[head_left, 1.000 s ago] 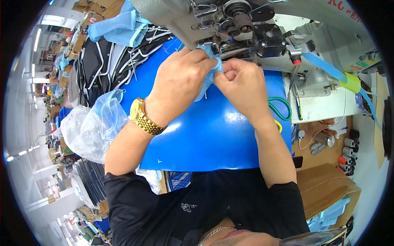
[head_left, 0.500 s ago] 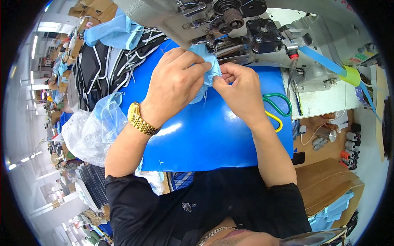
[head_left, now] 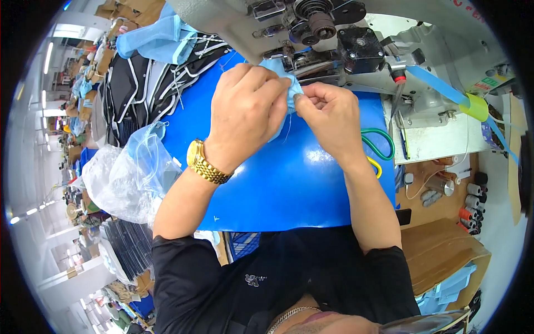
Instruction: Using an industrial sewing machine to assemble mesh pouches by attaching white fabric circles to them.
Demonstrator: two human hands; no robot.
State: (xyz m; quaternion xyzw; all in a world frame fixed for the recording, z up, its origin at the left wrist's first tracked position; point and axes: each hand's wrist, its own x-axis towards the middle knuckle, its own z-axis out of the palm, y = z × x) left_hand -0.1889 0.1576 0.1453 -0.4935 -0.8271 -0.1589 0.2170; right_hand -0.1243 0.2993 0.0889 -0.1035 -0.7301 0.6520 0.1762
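Observation:
A piece of light-blue fabric (head_left: 293, 89) is pinched between my hands, close below the needle area of an industrial sewing machine (head_left: 219, 25). My left hand (head_left: 245, 114), with a gold watch on its wrist, is closed over the fabric's left side and covers much of it. Thumb and bent fingers of my right hand (head_left: 332, 119) grip its right edge. A loose thread hangs from the fabric over the blue work surface (head_left: 278, 195). Part of the fabric passes behind my left fingers, where its shape is hidden.
Green-handled scissors (head_left: 384, 133) lie right of my right hand. Black pieces with pale edging (head_left: 133, 89) and light-blue fabric (head_left: 158, 42) are piled at the left, above a clear plastic bag (head_left: 125, 183). Blue tape (head_left: 436, 83) runs to the machine. A cardboard box (head_left: 445, 250) stands lower right.
My left hand and forearm have shifted slightly right, and its fingers are drawn closer around the fabric. My right hand has moved slightly right, still pinching the edge. The hanging thread shows more plainly.

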